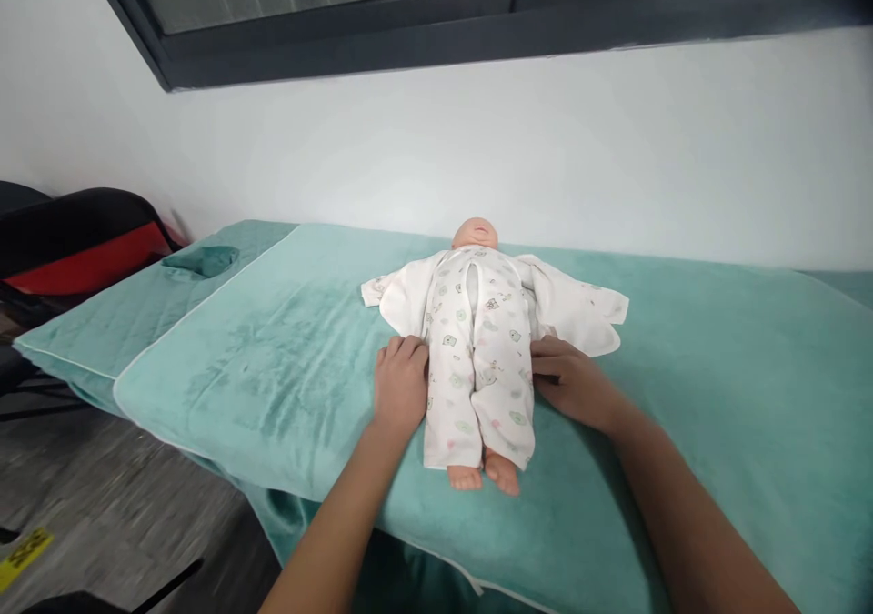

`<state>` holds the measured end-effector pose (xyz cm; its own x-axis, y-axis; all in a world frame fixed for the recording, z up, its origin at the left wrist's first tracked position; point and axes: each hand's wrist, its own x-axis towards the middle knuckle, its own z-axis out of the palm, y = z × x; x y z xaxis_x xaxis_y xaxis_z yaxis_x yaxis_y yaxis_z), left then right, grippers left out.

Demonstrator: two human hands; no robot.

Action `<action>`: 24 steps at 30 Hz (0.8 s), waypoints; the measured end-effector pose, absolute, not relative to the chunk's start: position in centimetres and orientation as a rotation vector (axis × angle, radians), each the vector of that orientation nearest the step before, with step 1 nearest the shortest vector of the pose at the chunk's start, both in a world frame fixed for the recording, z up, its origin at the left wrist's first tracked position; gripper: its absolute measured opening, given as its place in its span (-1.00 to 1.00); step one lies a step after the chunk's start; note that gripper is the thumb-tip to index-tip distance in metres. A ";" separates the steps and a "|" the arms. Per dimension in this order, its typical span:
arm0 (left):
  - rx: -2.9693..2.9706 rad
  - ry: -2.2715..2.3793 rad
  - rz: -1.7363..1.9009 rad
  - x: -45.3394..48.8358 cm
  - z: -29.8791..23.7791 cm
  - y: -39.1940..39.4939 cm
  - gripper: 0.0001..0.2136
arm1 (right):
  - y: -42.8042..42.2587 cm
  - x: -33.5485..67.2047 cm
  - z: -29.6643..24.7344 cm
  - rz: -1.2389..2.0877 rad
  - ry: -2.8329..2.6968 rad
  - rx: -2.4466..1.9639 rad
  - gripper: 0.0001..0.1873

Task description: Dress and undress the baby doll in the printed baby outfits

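Note:
A baby doll (476, 231) lies on its back, its head by the wall and its bare feet towards me. White patterned baby trousers (501, 346) cover its legs and reach up over its chest. A white baby jacket (576, 309) spreads out open at both sides beneath them. My left hand (401, 385) is closed at the left edge of the trousers, its fingertips partly hidden. On the opposite edge, my right hand (573, 379) pinches the trouser fabric beside the thigh, just below the jacket's flap.
A green plush cover (716, 414) spreads over the bed under the doll. At the bed's left end is a face hole (200, 262). A black and red chair (88, 246) stands at the left. Behind the bed rises a white wall (306, 155) with a dark window frame (341, 50).

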<state>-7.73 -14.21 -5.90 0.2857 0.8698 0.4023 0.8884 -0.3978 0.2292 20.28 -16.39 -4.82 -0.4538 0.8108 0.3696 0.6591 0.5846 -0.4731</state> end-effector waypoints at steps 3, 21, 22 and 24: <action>-2.465 -1.823 -1.023 -8.6 -6.1 -12.1 -0.81 | -16.7 21.0 -4.3 0.601 -2.096 -1.288 -0.72; -2.162 -2.315 -1.358 -10.8 -5.6 -5.3 -0.78 | -11.9 24.2 -1.6 0.621 -1.106 -1.656 -0.63; -2.192 -2.295 -1.416 -10.8 -5.5 -5.4 -0.81 | -11.7 22.8 -0.1 0.620 -1.105 -1.547 -0.63; -2.234 -2.264 -1.525 -10.7 -5.2 -5.6 -0.84 | -11.5 19.9 3.0 0.611 -1.220 -1.427 -0.65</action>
<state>-10.74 -5.55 -5.24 -0.1539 0.9458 0.2860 0.6203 -0.1328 0.7730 19.93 -11.46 3.01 0.3348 0.9066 0.2568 0.3377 0.1390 -0.9309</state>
